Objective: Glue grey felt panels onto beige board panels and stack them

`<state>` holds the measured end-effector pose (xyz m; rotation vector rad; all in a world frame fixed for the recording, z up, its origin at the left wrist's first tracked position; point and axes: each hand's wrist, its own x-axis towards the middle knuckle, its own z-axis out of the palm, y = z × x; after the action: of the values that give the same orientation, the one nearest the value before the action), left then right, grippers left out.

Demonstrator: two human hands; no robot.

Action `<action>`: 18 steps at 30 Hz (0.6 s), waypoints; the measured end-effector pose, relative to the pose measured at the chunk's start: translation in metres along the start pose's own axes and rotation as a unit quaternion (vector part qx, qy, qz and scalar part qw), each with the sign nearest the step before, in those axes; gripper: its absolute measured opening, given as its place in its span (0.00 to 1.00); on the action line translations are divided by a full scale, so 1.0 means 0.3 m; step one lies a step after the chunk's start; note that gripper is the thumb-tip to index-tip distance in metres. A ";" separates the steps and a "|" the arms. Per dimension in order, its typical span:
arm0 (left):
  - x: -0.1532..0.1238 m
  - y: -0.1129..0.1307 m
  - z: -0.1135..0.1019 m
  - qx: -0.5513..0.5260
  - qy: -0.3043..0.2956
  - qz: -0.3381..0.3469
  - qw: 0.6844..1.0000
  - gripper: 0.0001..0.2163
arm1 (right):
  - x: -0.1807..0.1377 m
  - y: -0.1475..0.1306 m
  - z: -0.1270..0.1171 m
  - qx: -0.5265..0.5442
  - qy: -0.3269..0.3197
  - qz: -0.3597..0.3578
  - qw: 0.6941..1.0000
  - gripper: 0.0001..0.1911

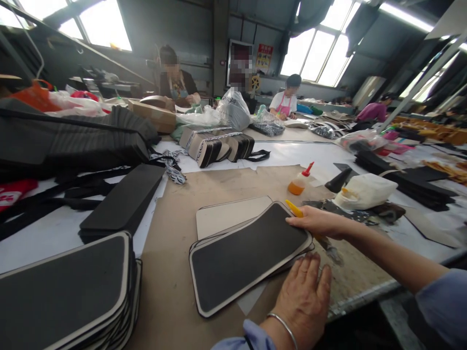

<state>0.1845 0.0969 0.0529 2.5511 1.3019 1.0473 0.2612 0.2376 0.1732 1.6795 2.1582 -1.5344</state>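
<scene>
A black panel with a pale border (248, 255) lies on the brown paper sheet (171, 291), on top of a few similar panels; a pale one (229, 214) shows behind it. My left hand (304, 296) lies flat and open, fingers together, at the panel's near right corner. My right hand (317, 221) rests at the panel's far right edge. It is closed round a yellow-handled tool (294, 208) whose working end I cannot make out.
A stack of finished panels (65, 291) sits at the near left, with a black foam slab (124, 199) behind it. An orange glue bottle (301, 181) and a white container (365, 190) stand to the right. Bundled pieces (219, 146) and seated co-workers (286, 99) are at the far side.
</scene>
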 end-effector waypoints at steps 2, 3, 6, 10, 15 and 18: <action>0.008 -0.003 0.005 0.035 0.011 -0.003 0.999 0.20 | 0.013 0.026 0.000 0.009 -0.004 -0.002 1.000 0.19; 0.013 -0.002 0.011 0.053 0.013 -0.006 0.998 0.19 | 0.019 0.040 0.000 0.010 -0.006 -0.003 1.000 0.18; 0.027 0.014 0.048 0.098 0.009 -0.018 0.995 0.18 | 0.040 0.083 0.004 -0.006 -0.014 -0.013 1.000 0.19; 0.036 0.034 0.120 0.101 -0.001 -0.101 0.990 0.17 | 0.065 0.127 0.012 -0.094 0.009 -0.035 0.995 0.18; 0.011 0.022 0.165 0.027 -0.048 -0.134 0.989 0.19 | 0.040 0.095 0.021 -0.224 0.106 -0.103 0.963 0.16; 0.003 0.018 0.135 -0.054 -0.064 -0.147 0.986 0.23 | -0.023 -0.001 0.021 -0.231 0.131 -0.149 0.952 0.16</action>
<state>0.2133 0.1028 0.0246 2.2185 1.4842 0.8570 0.2606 0.2284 0.1737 1.5140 2.7312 -0.7632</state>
